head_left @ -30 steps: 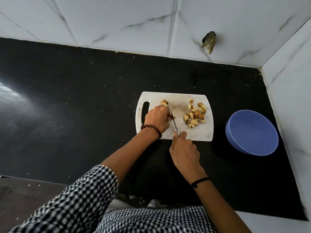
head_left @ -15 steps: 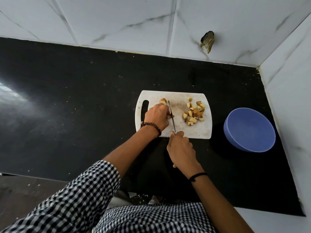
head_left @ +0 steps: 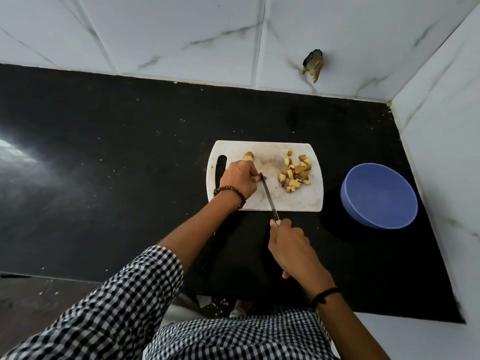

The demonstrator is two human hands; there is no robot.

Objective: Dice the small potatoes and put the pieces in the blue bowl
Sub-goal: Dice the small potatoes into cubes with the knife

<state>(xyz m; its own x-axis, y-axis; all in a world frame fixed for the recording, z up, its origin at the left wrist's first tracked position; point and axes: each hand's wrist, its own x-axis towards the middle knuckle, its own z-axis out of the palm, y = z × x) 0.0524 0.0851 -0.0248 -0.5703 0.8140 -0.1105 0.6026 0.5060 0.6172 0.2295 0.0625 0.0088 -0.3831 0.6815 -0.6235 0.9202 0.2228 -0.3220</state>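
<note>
A white cutting board [head_left: 298, 201] lies on the black counter. On its right part sits a heap of diced potato pieces [head_left: 296, 175]. One potato piece [head_left: 248, 155] lies at the board's back left. My left hand [head_left: 239, 181] pinches a small potato piece [head_left: 261, 177], mostly hidden under my fingers. My right hand [head_left: 291, 245] grips the handle of a knife [head_left: 268, 197]; its blade tip is at the held piece. The blue bowl [head_left: 379, 196] stands to the right of the board, with nothing visible in it.
White marble-look tiles form the back wall and the right side wall [head_left: 441, 141], which stands close behind the bowl. A chipped hole [head_left: 313, 64] marks the back wall. The black counter [head_left: 104, 165] stretches far to the left.
My right hand has drawn back toward me along the counter, so more of the blade shows. My left hand stays on the potato piece.
</note>
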